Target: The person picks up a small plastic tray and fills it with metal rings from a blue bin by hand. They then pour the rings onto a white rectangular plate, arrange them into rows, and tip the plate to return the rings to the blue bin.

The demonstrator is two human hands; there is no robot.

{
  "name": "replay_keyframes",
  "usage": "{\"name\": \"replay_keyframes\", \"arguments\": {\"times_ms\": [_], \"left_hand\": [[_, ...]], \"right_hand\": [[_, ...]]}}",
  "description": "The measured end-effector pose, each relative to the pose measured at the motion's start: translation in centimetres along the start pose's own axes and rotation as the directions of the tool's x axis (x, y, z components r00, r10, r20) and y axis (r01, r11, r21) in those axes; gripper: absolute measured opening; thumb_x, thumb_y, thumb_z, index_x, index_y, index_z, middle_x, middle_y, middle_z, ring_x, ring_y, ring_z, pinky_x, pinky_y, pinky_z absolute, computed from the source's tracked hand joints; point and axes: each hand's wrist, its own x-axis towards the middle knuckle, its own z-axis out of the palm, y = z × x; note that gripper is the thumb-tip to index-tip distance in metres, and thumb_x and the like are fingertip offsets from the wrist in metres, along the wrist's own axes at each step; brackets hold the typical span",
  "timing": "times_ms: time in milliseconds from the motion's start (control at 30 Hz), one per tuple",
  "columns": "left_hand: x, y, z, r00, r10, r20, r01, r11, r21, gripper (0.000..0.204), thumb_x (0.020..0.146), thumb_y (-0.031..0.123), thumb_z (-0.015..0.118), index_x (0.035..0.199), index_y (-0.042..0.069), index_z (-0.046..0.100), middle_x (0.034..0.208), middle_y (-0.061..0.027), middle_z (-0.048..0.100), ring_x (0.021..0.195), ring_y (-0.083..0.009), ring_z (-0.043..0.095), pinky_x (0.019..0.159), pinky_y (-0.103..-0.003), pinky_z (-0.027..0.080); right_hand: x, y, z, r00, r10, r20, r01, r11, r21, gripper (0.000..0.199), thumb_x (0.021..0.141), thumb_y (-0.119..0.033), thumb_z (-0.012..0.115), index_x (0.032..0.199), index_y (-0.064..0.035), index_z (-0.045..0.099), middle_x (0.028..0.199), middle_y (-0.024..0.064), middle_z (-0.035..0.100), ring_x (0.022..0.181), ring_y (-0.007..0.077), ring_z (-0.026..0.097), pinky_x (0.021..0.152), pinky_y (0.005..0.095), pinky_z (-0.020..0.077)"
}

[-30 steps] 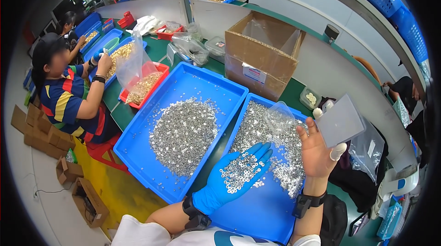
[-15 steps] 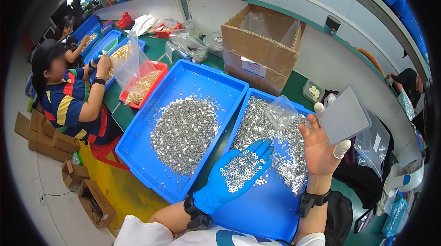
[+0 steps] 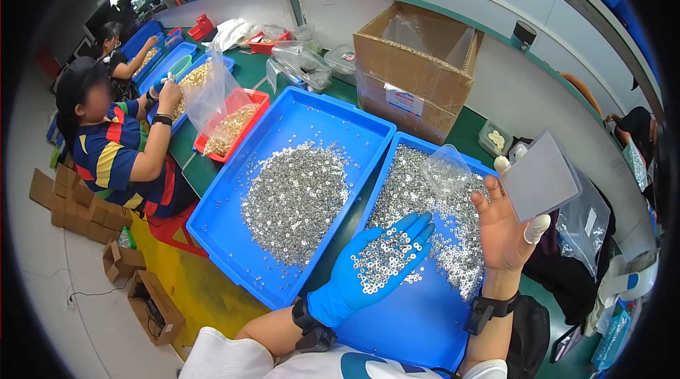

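My gloved left hand (image 3: 375,266), palm open, cups silver washers (image 3: 382,260); my right hand (image 3: 504,230) grasps a grey plastic sheet (image 3: 540,175) above the blue tray (image 3: 414,322).

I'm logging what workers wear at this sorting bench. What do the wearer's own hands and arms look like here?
The left hand wears a bright blue glove, with a black band at its wrist. The right hand is ungloved, with white finger cots on some fingertips and a black strap at the wrist. Both forearms are bare below short white sleeves.
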Motion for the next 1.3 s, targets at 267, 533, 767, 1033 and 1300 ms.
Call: {"name": "replay_keyframes", "arguments": {"times_ms": [267, 533, 767, 1033, 1300], "left_hand": [[-0.06, 0.02, 0.12, 1.000, -0.010, 0.018, 0.010, 1.000, -0.018, 0.058, 0.085, 0.017, 0.039, 0.137, 0.000, 0.018, 0.144, -0.0164, 0.016, 0.133, -0.0297, 0.015, 0.110, -0.042, 0.011], [0.01, -0.05, 0.45, 1.000, -0.012, 0.017, 0.012, 1.000, -0.002, 0.057, 0.086, 0.017, 0.038, 0.137, -0.001, 0.019, 0.144, -0.0165, 0.017, 0.133, -0.0294, 0.015, 0.110, -0.041, 0.011], [-0.08, -0.06, 0.38, 0.999, -0.026, 0.046, 0.026, 1.000, 0.004, 0.058, 0.086, 0.018, 0.039, 0.137, 0.000, 0.019, 0.144, -0.0163, 0.017, 0.133, -0.0293, 0.015, 0.110, -0.041, 0.012], [-0.23, -0.22, 0.69, 0.998, -0.018, 0.056, 0.017, 1.000, 0.022, 0.058, 0.085, 0.019, 0.040, 0.136, 0.000, 0.021, 0.143, -0.0160, 0.018, 0.133, -0.0294, 0.015, 0.110, -0.041, 0.012], [-0.07, -0.13, 0.62, 0.997, -0.022, 0.068, 0.022, 1.000, 0.002, 0.057, 0.085, 0.018, 0.040, 0.136, 0.000, 0.022, 0.144, -0.0160, 0.017, 0.133, -0.0291, 0.015, 0.110, -0.041, 0.012]], "right_hand": [[-0.08, 0.09, -0.10, 1.000, 0.011, 0.012, -0.011, 1.000, -0.004, 0.082, 0.071, -0.056, 0.063, 0.133, -0.0126, 0.031, 0.128, 0.0127, 0.040, 0.102, 0.0206, 0.047, 0.081, 0.0356, 0.0445], [-0.09, 0.20, -0.18, 1.000, 0.011, 0.004, -0.011, 1.000, 0.006, 0.080, 0.072, -0.055, 0.062, 0.133, -0.0135, 0.031, 0.129, 0.0132, 0.040, 0.101, 0.0202, 0.048, 0.080, 0.0354, 0.0442], [-0.20, 0.17, -0.17, 1.000, 0.017, 0.008, -0.017, 1.000, 0.005, 0.080, 0.072, -0.055, 0.062, 0.133, -0.0136, 0.031, 0.129, 0.0131, 0.040, 0.100, 0.0196, 0.049, 0.080, 0.0351, 0.0440], [-0.15, 0.19, -0.22, 1.000, 0.015, 0.002, -0.015, 1.000, 0.013, 0.080, 0.072, -0.055, 0.063, 0.133, -0.0138, 0.031, 0.129, 0.0134, 0.040, 0.099, 0.0192, 0.050, 0.079, 0.0346, 0.0441], [-0.04, 0.23, -0.39, 1.000, 0.016, -0.004, -0.016, 1.000, 0.011, 0.081, 0.072, -0.054, 0.063, 0.134, -0.0132, 0.030, 0.129, 0.0132, 0.041, 0.098, 0.0186, 0.050, 0.079, 0.0338, 0.0445]]}}
